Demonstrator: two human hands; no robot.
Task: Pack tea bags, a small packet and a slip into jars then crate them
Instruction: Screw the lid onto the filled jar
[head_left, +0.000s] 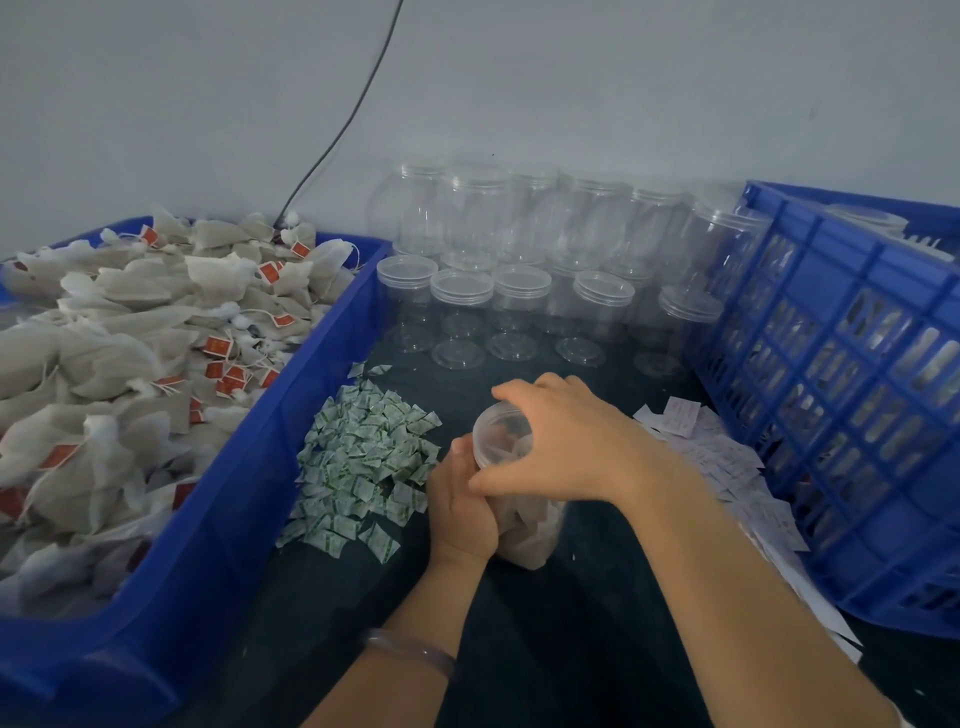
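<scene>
Jar (535, 530) tilted, mouth up-left, left hand (462, 512) gripping body, right hand (566, 441) fingers curled over rim

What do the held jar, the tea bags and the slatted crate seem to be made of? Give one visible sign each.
The jar: clear glossy plastic, probably; its contents show through the wall. The tea bags: soft matte mesh or filter paper, cannot tell which; they crumple and look translucent. The crate: rigid blue moulded plastic, slight sheen, walls a lattice of openings.

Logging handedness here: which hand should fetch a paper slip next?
Probably the right hand: it lies nearest the paper slips, while the left hand grips the jar.
</scene>
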